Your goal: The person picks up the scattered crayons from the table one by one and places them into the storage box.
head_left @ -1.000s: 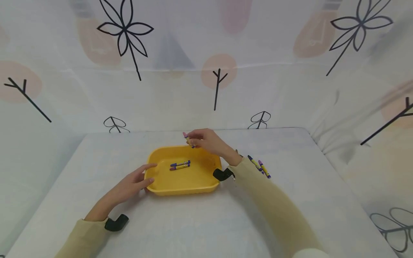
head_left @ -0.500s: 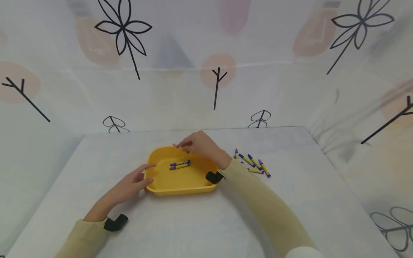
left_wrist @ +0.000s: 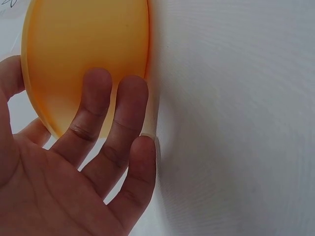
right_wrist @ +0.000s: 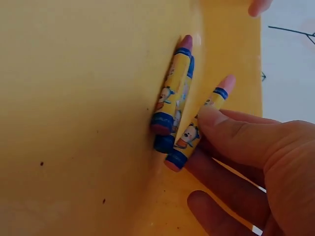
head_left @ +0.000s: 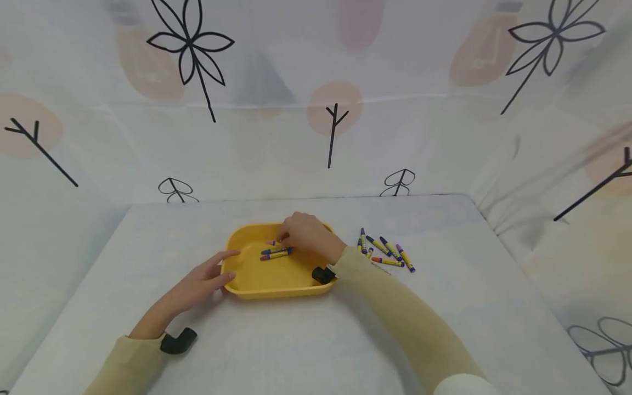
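My right hand (head_left: 307,235) is inside the yellow tray (head_left: 271,292), pinching a pink crayon (right_wrist: 188,135) between thumb and fingers. That crayon has a yellow wrapper with blue bands. Right beside it lie a dark reddish crayon (right_wrist: 169,93) and a blue crayon (head_left: 269,252), side by side on the tray floor. At the tray's left end my left hand (head_left: 199,282) holds the rim. Its thumb and index finger reach over the edge, while the other fingers (left_wrist: 132,105) lie along the outer wall.
Several more crayons lie loosely on the white table to the right of the tray, among them an orange-tipped crayon (head_left: 388,262) and a purple-tipped crayon (head_left: 406,258). A patterned cloth (head_left: 276,148) hangs behind the table (head_left: 276,351).
My right hand has come down and left into the tray with the pink crayon, beside the two crayons there. The left hand has stayed on the rim.
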The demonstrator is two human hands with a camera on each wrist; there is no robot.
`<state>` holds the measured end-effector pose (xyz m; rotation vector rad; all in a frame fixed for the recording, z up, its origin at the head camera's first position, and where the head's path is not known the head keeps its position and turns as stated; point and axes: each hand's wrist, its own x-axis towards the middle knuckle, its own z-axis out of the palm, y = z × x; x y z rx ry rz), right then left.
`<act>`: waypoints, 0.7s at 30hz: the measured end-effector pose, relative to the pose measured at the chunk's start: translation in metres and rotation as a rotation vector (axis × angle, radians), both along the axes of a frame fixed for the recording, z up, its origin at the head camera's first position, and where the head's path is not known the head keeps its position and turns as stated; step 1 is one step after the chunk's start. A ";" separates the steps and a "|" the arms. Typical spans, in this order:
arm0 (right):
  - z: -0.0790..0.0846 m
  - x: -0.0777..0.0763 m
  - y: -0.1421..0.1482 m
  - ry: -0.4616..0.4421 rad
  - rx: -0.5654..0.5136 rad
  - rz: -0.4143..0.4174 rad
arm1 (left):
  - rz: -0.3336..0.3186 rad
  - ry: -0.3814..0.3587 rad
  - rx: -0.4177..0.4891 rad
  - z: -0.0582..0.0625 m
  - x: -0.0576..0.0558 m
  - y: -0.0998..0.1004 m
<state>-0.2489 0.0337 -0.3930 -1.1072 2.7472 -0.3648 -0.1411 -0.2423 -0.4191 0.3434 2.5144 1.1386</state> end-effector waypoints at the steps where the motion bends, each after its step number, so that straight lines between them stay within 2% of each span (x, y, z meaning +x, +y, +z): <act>1: -0.001 0.000 0.000 0.010 0.006 0.001 | -0.001 0.000 0.000 0.000 0.000 0.000; 6: -0.002 0.000 0.000 -0.003 0.022 -0.018 | 0.003 -0.005 0.003 0.001 0.001 0.001; 12: -0.002 -0.001 0.000 -0.089 -0.011 -0.058 | -0.011 0.001 0.013 0.002 0.001 0.001; 17: -0.002 -0.005 0.001 -0.152 -0.075 -0.061 | -0.010 -0.001 0.035 0.002 0.001 0.002; 21: 0.002 -0.008 0.008 -0.218 -0.180 -0.059 | -0.006 -0.005 0.024 0.000 0.000 0.000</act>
